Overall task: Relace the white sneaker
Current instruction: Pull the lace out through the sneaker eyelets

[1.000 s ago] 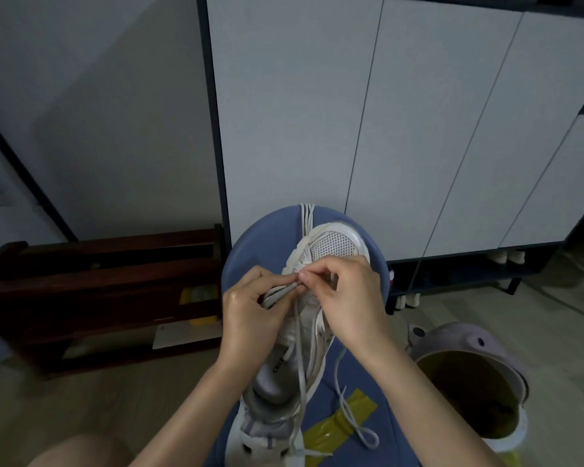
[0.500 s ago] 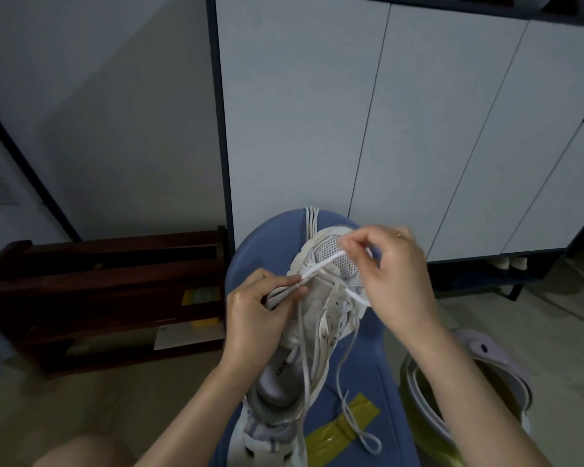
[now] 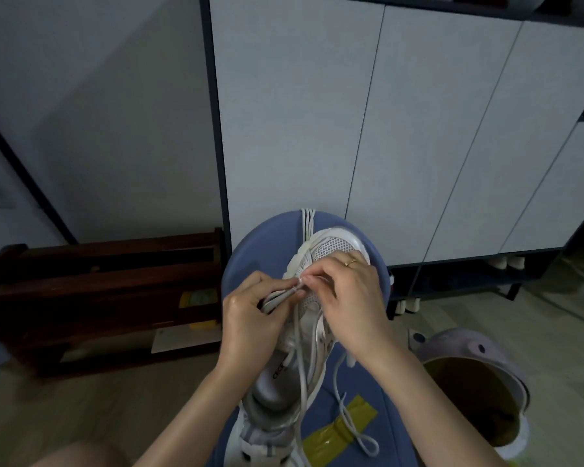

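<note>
white sneaker (image 3: pixel 331 251) lies under both hands, left hand (image 3: pixel 250 325) and right hand (image 3: pixel 348 298) each pinching the lace (image 3: pixel 299 352).

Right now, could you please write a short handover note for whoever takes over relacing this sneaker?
Left hand: grips a bunch of lace strands at the sneaker's left side.
Right hand: pinches the lace tip right beside the left fingertips, over the forefoot.
White sneaker: lies on the blue board, toe pointing away.
Done: lace runs through some eyelets, exact count unclear.
Left: loose lace trails over the yellow tape; finish threading and tighten.
</note>
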